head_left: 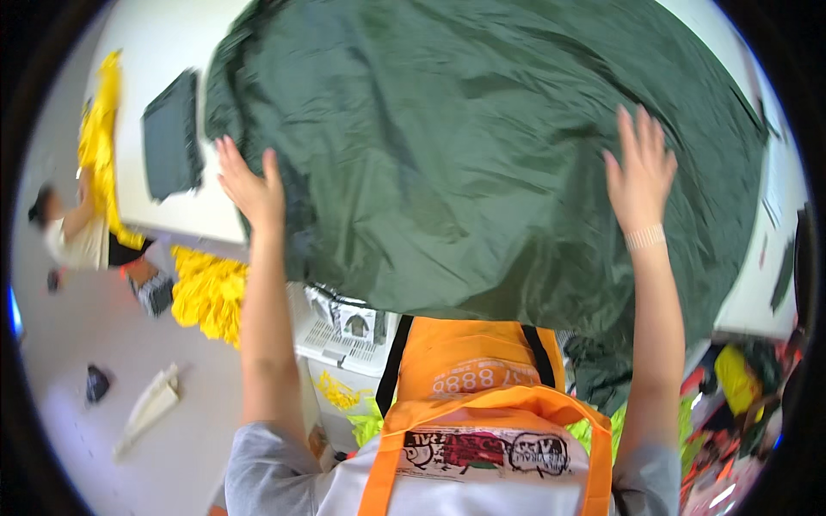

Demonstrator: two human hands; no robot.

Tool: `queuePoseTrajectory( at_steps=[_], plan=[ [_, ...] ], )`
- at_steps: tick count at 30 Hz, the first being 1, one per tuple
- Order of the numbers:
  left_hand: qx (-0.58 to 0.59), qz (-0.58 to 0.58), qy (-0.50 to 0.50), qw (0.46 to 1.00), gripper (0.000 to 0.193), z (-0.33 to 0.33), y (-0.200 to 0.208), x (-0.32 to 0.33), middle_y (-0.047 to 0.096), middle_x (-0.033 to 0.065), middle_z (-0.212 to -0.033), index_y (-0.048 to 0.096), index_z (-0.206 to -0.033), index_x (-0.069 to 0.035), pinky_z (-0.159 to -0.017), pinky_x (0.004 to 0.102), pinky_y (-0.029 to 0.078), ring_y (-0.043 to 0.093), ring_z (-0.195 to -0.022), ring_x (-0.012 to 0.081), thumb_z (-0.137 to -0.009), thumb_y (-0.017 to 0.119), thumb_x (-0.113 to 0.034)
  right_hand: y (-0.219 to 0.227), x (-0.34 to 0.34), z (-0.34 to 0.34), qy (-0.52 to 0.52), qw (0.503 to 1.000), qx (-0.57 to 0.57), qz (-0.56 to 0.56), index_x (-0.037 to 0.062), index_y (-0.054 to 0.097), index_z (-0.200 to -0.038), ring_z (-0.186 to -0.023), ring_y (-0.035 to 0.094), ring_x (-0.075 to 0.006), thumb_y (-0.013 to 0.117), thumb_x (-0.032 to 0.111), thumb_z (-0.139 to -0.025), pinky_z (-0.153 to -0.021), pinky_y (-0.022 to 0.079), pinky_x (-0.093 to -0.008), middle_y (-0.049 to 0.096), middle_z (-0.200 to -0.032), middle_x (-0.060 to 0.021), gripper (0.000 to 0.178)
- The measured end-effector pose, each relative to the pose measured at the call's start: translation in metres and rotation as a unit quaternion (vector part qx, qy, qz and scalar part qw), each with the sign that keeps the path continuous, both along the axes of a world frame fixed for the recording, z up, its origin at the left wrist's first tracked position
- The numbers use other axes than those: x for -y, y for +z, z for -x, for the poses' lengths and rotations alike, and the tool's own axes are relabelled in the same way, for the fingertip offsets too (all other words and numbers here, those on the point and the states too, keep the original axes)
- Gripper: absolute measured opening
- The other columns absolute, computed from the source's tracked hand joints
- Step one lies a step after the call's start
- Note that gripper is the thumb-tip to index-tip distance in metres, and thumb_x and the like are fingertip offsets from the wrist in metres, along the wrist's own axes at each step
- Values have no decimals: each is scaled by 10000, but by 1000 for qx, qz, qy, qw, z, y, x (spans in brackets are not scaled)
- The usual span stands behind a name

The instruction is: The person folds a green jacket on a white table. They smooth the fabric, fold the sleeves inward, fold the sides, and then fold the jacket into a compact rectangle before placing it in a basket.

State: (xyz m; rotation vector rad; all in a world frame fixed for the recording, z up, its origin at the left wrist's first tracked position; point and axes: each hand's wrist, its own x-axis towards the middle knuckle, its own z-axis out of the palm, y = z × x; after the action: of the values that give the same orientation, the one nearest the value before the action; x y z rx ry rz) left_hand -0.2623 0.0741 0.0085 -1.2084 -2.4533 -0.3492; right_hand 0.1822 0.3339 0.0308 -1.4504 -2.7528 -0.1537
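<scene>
A wide piece of thin dark green waterproof-looking fabric (465, 163) is spread over the white table and hangs over its near edge towards my orange apron. My left hand (252, 185) is at the bunched left edge of the fabric, fingers stretched out and thumb apart. Over the right part of the fabric my right hand (641, 168) lies palm down with its fingers spread. Neither hand grips anything. Wrinkles run across the fabric between them. How firmly the palms press on it I cannot tell.
A folded dark green bundle (172, 136) lies left on the white table (225, 219). Yellow fabric (105, 129) hangs at the far-left edge, by a person (76, 228). Below stand a yellow pile (208, 292) and a white crate (344, 353) with packages. Coloured items (740, 404) crowd the lower right.
</scene>
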Motion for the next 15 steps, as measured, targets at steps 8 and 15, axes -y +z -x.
queuePoseTrajectory(
  at_steps=[8,15],
  plan=[
    [352,-190,291,869,626,-90,-57,209,351,282,-1389,290,-1384,74,-1092,408,236,332,-1309,364,-960,466,-351,-18,117,-103,-188,976,18,106,223,193,-1484,-1399,149,-386,485,427,-935,-1054,180,-627,145,-1537,-137,655],
    [427,-90,357,826,563,-40,-41,230,554,34,-620,598,-657,35,-623,317,414,463,-625,149,-922,529,-457,-9,81,-84,-192,969,-13,157,276,175,-1483,-1395,129,-414,432,483,-944,-1044,194,-642,118,-1542,-135,632]
  ],
)
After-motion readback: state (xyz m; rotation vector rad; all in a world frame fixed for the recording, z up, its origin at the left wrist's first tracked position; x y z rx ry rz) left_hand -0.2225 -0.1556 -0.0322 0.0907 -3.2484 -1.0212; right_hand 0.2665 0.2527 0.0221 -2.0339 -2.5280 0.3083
